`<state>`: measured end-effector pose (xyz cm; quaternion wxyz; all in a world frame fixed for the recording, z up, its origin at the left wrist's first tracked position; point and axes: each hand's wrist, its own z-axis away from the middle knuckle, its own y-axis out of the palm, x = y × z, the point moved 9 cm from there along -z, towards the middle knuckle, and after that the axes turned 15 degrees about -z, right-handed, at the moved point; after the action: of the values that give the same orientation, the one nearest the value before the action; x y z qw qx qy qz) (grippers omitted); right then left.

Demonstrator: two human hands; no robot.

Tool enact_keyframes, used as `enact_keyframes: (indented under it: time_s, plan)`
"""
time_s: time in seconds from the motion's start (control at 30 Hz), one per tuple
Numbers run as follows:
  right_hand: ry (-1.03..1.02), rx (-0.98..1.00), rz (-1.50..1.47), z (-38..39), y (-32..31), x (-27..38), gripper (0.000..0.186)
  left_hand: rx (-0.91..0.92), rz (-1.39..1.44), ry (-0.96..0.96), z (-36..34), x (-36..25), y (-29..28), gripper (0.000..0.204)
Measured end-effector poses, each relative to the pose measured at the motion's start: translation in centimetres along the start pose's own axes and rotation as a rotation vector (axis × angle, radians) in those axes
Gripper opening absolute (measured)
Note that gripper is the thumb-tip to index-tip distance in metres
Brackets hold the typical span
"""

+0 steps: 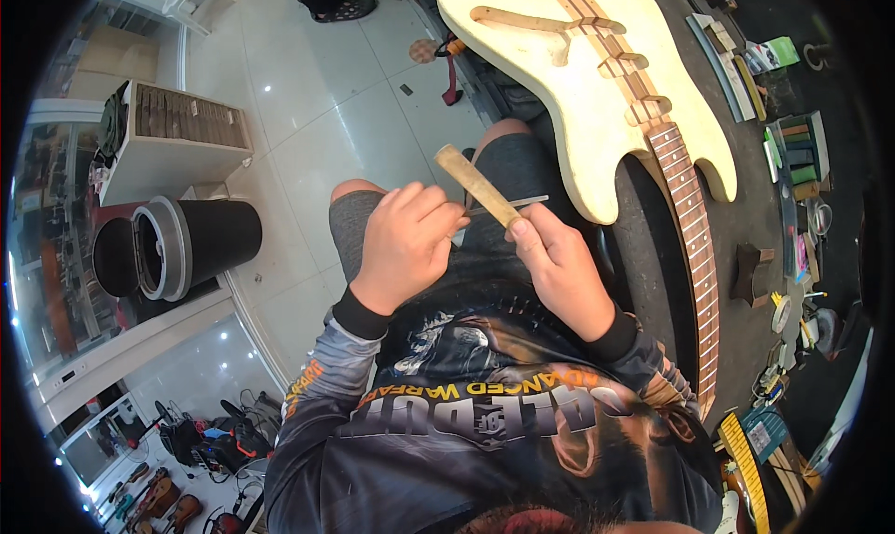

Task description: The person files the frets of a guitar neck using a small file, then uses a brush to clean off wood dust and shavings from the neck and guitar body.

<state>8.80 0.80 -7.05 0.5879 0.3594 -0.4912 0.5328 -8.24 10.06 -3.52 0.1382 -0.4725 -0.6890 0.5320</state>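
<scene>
- A workshop with a pale tiled floor (317,115) is spreading out to the person's left, where a black cylindrical bin (182,245) is lying on its side near a white box of wooden slats (186,124).
- A dark bench (746,208) is running along the person's right, carrying an unfinished pale guitar body (578,87) with its fretted neck (690,245) reaching toward the near edge; small tools and boxes (792,152) are crowding the far right edge.
- The person is sitting with knees off the bench, working above the lap.
- The right hand (559,264) is clamping its thumb and fingers around the lower end of a tan wooden-handled file (477,184), the handle angling up and to the left.
- The left hand (406,240) is closing its fingertips on the thin grey metal blade (508,203) that is sticking out sideways by the right thumb; whether it is pinching something small against it I cannot tell.
- The tool is sitting between both hands, well apart from the guitar.
- Risk, as I judge it: the fingers are pressing right on the metal, so a slip could be scraping skin, and anything small dropped here would be falling onto the floor rather than the bench.
</scene>
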Motion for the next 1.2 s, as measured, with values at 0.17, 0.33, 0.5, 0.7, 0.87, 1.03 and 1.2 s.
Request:
enact_keyframes:
  time_s: [0.17,0.33,0.5,0.7,0.87,1.03,1.2]
  plan:
    - [0.016,-0.055,0.01,0.2,-1.4,-0.2,0.028,-0.146,0.023,-0.223,0.5,5.7,-2.9,0.01]
    - [0.011,-0.028,-0.014,-0.1,-0.7,0.3,0.028,-0.054,-0.034,-0.008,-0.2,1.2,-1.1,0.007]
    - [-0.022,-0.061,0.095,0.2,-1.1,0.8,0.029,-0.165,0.034,-0.148,0.0,4.6,-3.1,0.011]
    - [-0.058,-0.067,0.053,0.1,-0.8,1.5,0.026,-0.058,-0.054,-0.135,-0.6,3.2,-1.8,0.008]
    - [-0.085,-0.026,0.117,0.2,-0.1,1.1,0.025,-0.087,0.045,-0.157,-0.6,2.2,-2.3,0.009]
    - [-0.018,-0.061,0.115,0.1,-0.7,0.0,0.026,-0.226,-0.042,-0.318,-0.5,6.5,-5.0,0.006]
    - [-0.095,0.006,0.069,-0.3,0.5,1.0,0.024,-0.116,0.014,-0.078,-0.9,0.3,-2.0,0.003]
